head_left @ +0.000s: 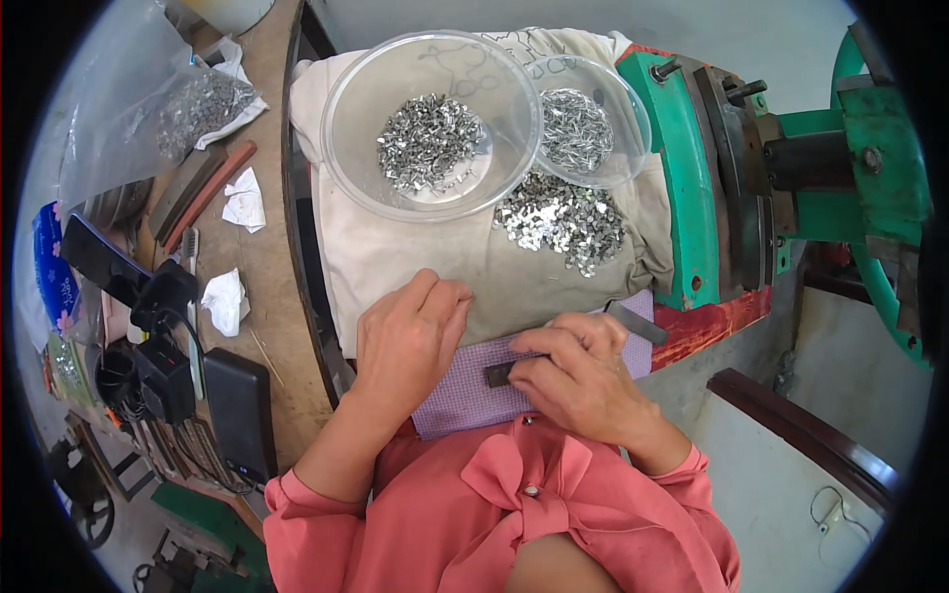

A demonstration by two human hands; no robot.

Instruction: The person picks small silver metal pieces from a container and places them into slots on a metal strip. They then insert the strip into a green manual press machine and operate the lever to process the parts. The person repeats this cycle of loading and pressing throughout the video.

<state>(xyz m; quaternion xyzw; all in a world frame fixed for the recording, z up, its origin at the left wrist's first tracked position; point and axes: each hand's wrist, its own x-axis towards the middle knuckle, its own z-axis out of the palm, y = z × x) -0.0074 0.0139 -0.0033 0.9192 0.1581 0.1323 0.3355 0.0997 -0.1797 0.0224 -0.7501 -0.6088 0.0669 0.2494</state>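
My left hand [410,321] is above the cloth's front edge, thumb and fingertips pinched together; whatever is between them is too small to make out. My right hand [578,376] curls over a dark rectangular bar [499,376], whose end sticks out on the left by the thumb. Another dark flat end [636,322] shows past the knuckles; whether it belongs to the same bar is hidden. Both hands are over a purple checked cloth [460,390]. Beyond them lies a loose pile of small shiny metal pieces [563,222] on a beige cloth [395,262].
A large clear tub [341,148] of small metal parts stands at the back. Beside it is a smaller clear tub [638,128] with thin metal pieces. A green machine [682,247] borders the right. The left bench holds a black phone-like device [237,410] and crumpled tissue [226,301].
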